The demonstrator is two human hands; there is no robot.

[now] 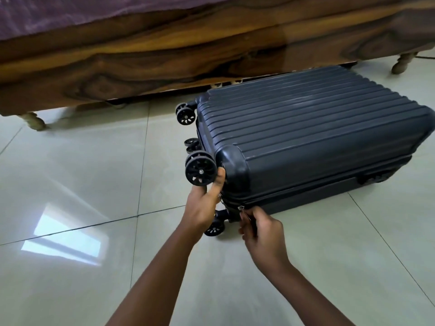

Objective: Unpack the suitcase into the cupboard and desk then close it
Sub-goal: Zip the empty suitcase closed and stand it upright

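Observation:
A dark blue ribbed hard-shell suitcase (306, 135) lies flat and shut on the tiled floor, its black wheels (200, 171) pointing left. My left hand (204, 203) presses its thumb against the near wheel-end corner of the case, fingers curled under by the wheel. Just right of it, my right hand (261, 231) pinches a silver zipper pull (242, 211) on the zip line at that same corner. Its contents are hidden.
A wooden bed frame (164, 57) with a purple cover (70, 10) and turned legs (35, 121) runs along the back, and the suitcase's far edge sits close to it. Glossy pale floor tiles (82, 184) spread left and in front.

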